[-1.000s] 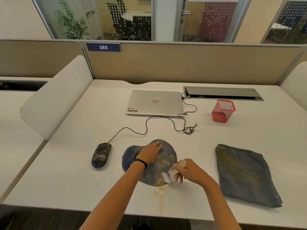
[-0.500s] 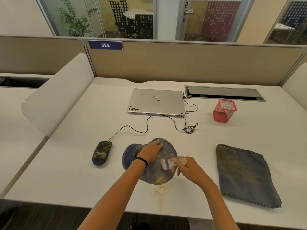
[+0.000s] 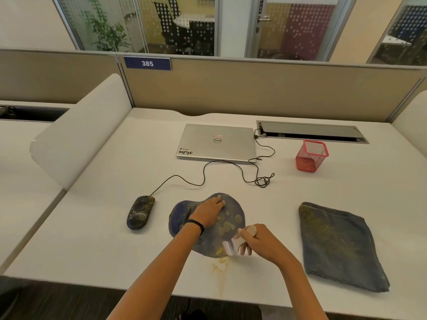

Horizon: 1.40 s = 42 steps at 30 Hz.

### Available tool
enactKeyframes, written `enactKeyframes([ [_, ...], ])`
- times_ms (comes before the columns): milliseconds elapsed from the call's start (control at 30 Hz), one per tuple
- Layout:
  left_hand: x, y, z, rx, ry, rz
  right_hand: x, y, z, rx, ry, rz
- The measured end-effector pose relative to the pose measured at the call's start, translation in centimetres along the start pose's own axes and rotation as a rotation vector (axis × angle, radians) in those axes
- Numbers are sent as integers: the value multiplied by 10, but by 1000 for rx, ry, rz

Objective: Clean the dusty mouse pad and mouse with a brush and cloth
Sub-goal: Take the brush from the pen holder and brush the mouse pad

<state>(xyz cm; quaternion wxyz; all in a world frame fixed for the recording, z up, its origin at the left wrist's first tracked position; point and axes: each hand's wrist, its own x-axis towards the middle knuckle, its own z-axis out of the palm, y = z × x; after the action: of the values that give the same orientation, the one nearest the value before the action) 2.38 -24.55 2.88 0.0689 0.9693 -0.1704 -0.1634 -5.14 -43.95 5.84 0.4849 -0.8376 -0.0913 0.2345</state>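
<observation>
A dark blue mouse pad [image 3: 232, 214] with yellowish dust spots lies near the desk's front edge. My left hand [image 3: 209, 213] presses flat on its upper middle, fingers straight. My right hand [image 3: 258, 241] grips a small pale brush [image 3: 231, 245], whose bristles touch the pad's near edge. Yellow dust [image 3: 219, 266] is scattered on the desk just below the pad. A dusty black wired mouse [image 3: 140, 212] sits to the left of the pad. Off to the right lies a folded blue-grey cloth [image 3: 339, 245], speckled with dust.
A shut silver laptop [image 3: 217, 142] lies behind the pad, its cable [image 3: 261, 179] looping across the desk. A red mesh pen cup [image 3: 310, 155] stands at the back right, before a cable hatch [image 3: 312, 131]. White dividers [image 3: 76, 137] flank the desk.
My right hand has swept the brush from the pad's middle back down to its near edge. The left hand stays pressed on the pad.
</observation>
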Motion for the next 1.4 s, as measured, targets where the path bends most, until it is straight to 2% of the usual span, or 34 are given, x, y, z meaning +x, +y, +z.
enactKeyframes([
  [67, 0, 0, 0, 1, 2, 1, -1, -1, -1, 22, 24, -9],
  [200, 0, 0, 1, 2, 5, 2, 0, 3, -2, -66, 183, -2],
  [367, 1, -1, 2, 3, 2, 0, -5, 1, -3, -2, -4, 24],
  [533, 2, -1, 2, -5, -10, -3, -2, -2, 0, 40, 124, -13],
  [700, 1, -1, 2, -4, -8, -8, -5, 0, 3, 32, 11, 33],
  [867, 1, -1, 2, -3, -10, -6, -3, -5, 3, 76, 151, -27],
  [1033, 2, -1, 2, -1, -14, -9, -7, -2, 5, 82, 17, 8],
  [1233, 1, 0, 2, -3, -7, -5, -6, -4, 7, 108, 134, -27],
  [1400, 1, -1, 1, 0, -3, 0, -8, -2, 9, 66, 18, 15],
])
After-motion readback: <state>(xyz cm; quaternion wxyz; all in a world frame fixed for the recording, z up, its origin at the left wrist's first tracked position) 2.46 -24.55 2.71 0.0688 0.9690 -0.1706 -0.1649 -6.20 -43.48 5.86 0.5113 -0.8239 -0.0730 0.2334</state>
